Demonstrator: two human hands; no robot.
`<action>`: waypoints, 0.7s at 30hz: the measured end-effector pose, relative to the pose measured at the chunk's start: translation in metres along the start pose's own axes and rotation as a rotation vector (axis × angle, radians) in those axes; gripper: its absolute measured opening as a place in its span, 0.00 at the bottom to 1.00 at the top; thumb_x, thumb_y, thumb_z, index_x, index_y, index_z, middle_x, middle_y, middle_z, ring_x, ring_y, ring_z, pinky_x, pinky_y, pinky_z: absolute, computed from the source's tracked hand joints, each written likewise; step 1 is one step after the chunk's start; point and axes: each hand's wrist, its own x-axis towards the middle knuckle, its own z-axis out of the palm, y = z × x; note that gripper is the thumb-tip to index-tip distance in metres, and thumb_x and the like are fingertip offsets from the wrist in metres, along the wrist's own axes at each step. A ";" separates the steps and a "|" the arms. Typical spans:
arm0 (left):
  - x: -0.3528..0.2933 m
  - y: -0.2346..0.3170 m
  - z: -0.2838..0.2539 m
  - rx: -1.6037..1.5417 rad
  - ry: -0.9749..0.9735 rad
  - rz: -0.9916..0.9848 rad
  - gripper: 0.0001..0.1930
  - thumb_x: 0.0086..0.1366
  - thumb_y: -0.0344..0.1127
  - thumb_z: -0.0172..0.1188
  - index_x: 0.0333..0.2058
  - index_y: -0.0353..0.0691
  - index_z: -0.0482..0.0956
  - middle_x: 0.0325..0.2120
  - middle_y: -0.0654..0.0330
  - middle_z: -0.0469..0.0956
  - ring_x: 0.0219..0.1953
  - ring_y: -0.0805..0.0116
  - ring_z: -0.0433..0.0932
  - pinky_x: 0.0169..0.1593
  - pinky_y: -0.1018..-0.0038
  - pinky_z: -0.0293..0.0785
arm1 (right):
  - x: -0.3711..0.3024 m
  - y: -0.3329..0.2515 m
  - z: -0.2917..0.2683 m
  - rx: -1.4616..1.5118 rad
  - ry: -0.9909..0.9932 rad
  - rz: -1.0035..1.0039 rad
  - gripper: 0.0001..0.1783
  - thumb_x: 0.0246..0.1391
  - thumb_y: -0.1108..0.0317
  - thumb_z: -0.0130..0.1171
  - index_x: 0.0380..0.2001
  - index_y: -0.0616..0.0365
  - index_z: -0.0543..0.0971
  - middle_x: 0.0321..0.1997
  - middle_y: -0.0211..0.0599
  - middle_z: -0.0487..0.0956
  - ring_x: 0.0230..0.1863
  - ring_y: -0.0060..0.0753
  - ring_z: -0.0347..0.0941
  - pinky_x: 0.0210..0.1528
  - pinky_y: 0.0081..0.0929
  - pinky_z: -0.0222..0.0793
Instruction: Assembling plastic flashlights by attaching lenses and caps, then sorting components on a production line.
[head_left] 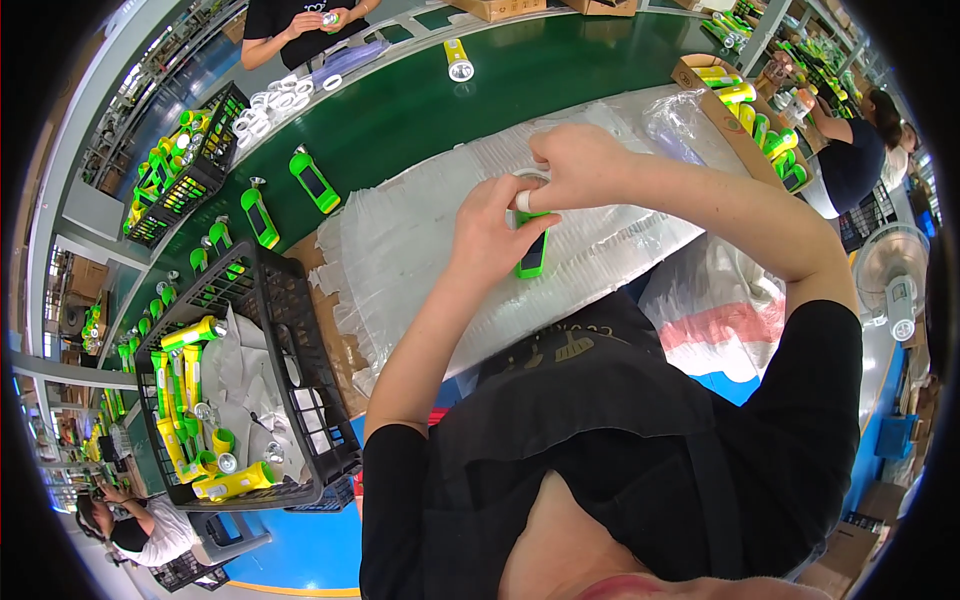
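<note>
Over the pale sheeted work surface point(420, 240), both my hands meet at one green flashlight point(533, 260) with a dark panel on its body. Its body points down toward me, and its head is mostly hidden by my fingers. My left hand point(488, 228) is closed around the flashlight from the left, thumb across its upper part. From the right, my right hand point(585, 165) is bent over the head end, its fingers closed at a white ring point(524, 198). How far the ring is seated on the head I cannot tell.
A black crate point(318, 400) with yellow-green flashlights stands at left. Several green flashlights point(316, 184) line the green belt point(400, 130), with a yellow one point(458, 62) farther off. White rings point(275, 105) lie near a co-worker point(300, 30). A cardboard box point(735, 120) of flashlights is at right.
</note>
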 end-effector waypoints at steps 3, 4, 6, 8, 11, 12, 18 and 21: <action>-0.002 -0.001 0.000 -0.034 0.003 -0.016 0.20 0.46 0.36 0.74 0.36 0.43 0.75 0.29 0.60 0.78 0.34 0.57 0.77 0.37 0.64 0.72 | -0.002 0.015 0.000 0.111 0.086 -0.228 0.31 0.36 0.43 0.64 0.25 0.66 0.74 0.23 0.50 0.75 0.29 0.52 0.74 0.30 0.42 0.68; -0.003 -0.001 0.001 -0.033 0.003 -0.016 0.20 0.46 0.36 0.74 0.36 0.43 0.75 0.29 0.60 0.78 0.34 0.57 0.77 0.37 0.64 0.72 | 0.001 0.019 0.001 0.111 0.087 -0.228 0.31 0.36 0.43 0.64 0.25 0.66 0.74 0.23 0.50 0.75 0.29 0.52 0.74 0.30 0.42 0.68; -0.003 -0.002 0.003 -0.065 0.036 0.098 0.20 0.45 0.36 0.74 0.36 0.43 0.76 0.30 0.59 0.79 0.33 0.57 0.76 0.36 0.63 0.72 | 0.006 0.027 0.004 0.236 0.055 -0.558 0.33 0.36 0.40 0.64 0.24 0.66 0.74 0.24 0.51 0.76 0.28 0.51 0.74 0.29 0.42 0.68; 0.000 -0.001 0.003 -0.067 0.020 0.054 0.20 0.45 0.36 0.74 0.36 0.42 0.75 0.30 0.59 0.79 0.33 0.57 0.76 0.36 0.63 0.72 | 0.004 0.017 0.008 0.138 0.014 -0.269 0.33 0.37 0.40 0.64 0.27 0.65 0.74 0.27 0.49 0.77 0.31 0.49 0.74 0.31 0.40 0.68; -0.002 -0.004 0.001 -0.056 0.006 -0.012 0.20 0.45 0.35 0.74 0.36 0.42 0.76 0.31 0.59 0.79 0.34 0.57 0.77 0.37 0.63 0.72 | 0.000 0.006 0.000 -0.041 -0.072 0.034 0.33 0.40 0.40 0.65 0.31 0.63 0.75 0.30 0.46 0.77 0.32 0.47 0.74 0.32 0.38 0.68; -0.003 -0.005 0.000 -0.052 -0.004 -0.041 0.21 0.44 0.34 0.75 0.37 0.43 0.76 0.32 0.59 0.79 0.34 0.57 0.77 0.37 0.63 0.73 | 0.002 0.016 0.004 0.072 0.094 -0.160 0.33 0.39 0.40 0.66 0.30 0.63 0.75 0.27 0.46 0.77 0.30 0.48 0.74 0.30 0.39 0.68; -0.006 -0.015 -0.002 -0.103 0.040 -0.016 0.21 0.45 0.33 0.74 0.38 0.42 0.75 0.33 0.58 0.80 0.35 0.56 0.78 0.37 0.65 0.74 | -0.001 0.013 0.046 0.376 0.316 -0.074 0.32 0.36 0.43 0.72 0.33 0.60 0.75 0.28 0.37 0.77 0.30 0.36 0.75 0.30 0.34 0.68; -0.017 -0.020 -0.002 -0.162 0.068 0.010 0.21 0.47 0.32 0.74 0.39 0.40 0.74 0.37 0.57 0.80 0.39 0.62 0.79 0.42 0.69 0.75 | -0.014 0.019 0.114 0.826 0.498 -0.183 0.36 0.36 0.50 0.76 0.45 0.61 0.73 0.33 0.39 0.79 0.35 0.31 0.76 0.35 0.31 0.70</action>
